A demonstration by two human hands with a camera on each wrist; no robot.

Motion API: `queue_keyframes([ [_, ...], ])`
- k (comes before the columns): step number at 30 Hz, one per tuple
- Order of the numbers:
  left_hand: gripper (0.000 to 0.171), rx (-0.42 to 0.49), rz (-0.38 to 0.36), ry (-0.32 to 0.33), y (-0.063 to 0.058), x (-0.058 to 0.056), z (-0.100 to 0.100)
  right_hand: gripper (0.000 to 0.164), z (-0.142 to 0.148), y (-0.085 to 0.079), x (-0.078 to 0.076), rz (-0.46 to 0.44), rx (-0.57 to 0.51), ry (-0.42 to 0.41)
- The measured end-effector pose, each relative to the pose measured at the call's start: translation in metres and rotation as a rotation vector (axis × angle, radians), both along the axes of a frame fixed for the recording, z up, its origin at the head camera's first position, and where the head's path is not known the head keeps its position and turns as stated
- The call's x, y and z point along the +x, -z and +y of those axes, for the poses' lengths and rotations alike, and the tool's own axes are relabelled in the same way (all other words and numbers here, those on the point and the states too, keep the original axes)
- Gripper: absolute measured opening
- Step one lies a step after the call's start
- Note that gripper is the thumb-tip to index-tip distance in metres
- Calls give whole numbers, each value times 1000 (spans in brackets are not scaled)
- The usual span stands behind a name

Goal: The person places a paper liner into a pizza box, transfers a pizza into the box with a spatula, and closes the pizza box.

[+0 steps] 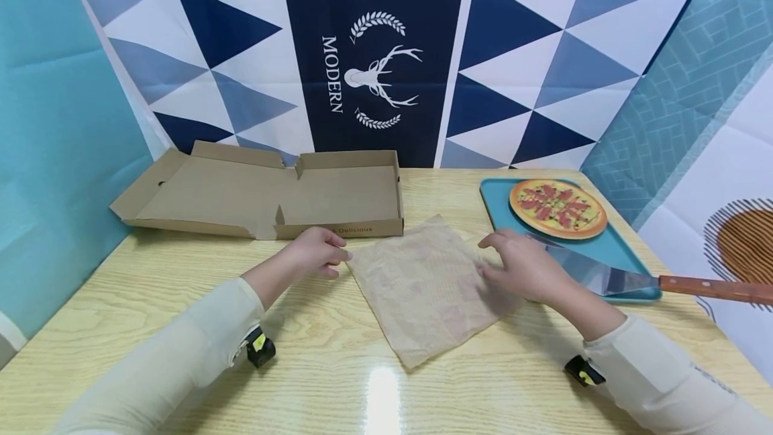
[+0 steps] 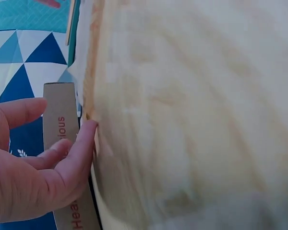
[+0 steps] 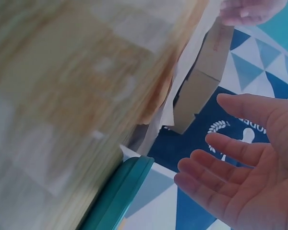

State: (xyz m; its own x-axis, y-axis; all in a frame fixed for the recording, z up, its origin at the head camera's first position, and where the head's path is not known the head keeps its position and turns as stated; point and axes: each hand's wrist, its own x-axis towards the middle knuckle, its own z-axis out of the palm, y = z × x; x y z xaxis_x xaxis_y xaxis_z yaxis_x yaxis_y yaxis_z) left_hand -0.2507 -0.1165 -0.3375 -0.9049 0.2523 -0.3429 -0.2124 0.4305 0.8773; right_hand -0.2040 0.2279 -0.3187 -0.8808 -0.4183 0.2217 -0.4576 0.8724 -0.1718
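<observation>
A square sheet of thin brown baking paper (image 1: 423,287) lies on the wooden table, one corner towards the person. At its left corner is my left hand (image 1: 317,252); a fingertip touches the paper's edge while the thumb stands apart, as the left wrist view shows. My right hand (image 1: 524,266) hovers by the right corner with its fingers (image 3: 221,179) loosely spread and nothing between them. Whether that hand touches the paper is hard to tell. Behind the left hand lies an opened cardboard pizza box (image 1: 344,186), its lid folded out to the left.
At the right stands a turquoise tray (image 1: 628,257) with a pizza (image 1: 558,209) on it. A metal spatula with a wooden handle (image 1: 712,287) lies across the tray's near side, its blade partly behind the right hand. A patterned cloth (image 1: 241,32) hangs behind the table (image 1: 302,368).
</observation>
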Motion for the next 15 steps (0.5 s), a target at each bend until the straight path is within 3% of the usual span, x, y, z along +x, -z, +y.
queue_keyframes([
  [5,38,60,-97,-61,0,-10,11,36,1,0,2,-13,1,8],
  [15,27,27,-57,-112,7,-10,22,37,5,-1,3,-12,6,4],
])
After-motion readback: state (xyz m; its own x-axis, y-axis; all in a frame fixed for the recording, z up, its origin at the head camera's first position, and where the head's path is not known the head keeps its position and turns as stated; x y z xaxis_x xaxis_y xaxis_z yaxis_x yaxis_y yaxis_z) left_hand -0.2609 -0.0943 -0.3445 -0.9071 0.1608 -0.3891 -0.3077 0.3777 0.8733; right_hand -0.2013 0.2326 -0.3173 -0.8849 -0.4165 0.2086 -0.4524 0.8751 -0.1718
